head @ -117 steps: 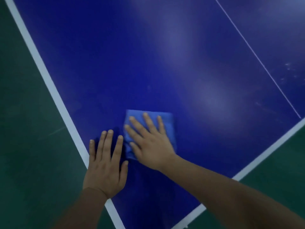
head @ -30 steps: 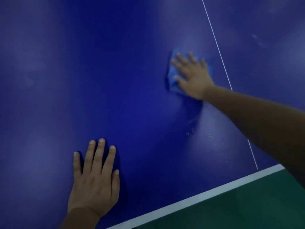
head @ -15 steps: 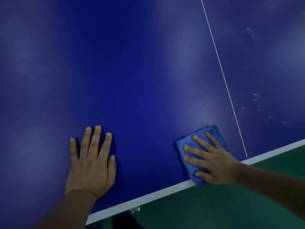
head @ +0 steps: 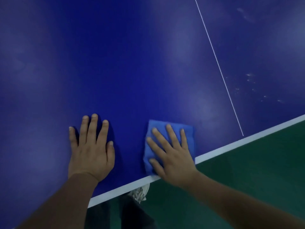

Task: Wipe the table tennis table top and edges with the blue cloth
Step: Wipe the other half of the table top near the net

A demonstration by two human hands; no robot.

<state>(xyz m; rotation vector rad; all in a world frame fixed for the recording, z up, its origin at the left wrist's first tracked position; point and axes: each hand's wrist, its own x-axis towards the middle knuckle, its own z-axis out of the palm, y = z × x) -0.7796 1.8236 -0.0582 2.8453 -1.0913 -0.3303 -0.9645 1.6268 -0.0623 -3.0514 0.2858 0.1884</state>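
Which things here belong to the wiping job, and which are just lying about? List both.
Job: blue cloth; right hand pressing it; left hand flat on the table top; white edge stripe; smudges.
Lying about: green floor; shoe.

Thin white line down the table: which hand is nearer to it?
Right. The right hand presses the blue cloth by the white edge, left of the thin white line; the left hand lies flat on the table, further left.
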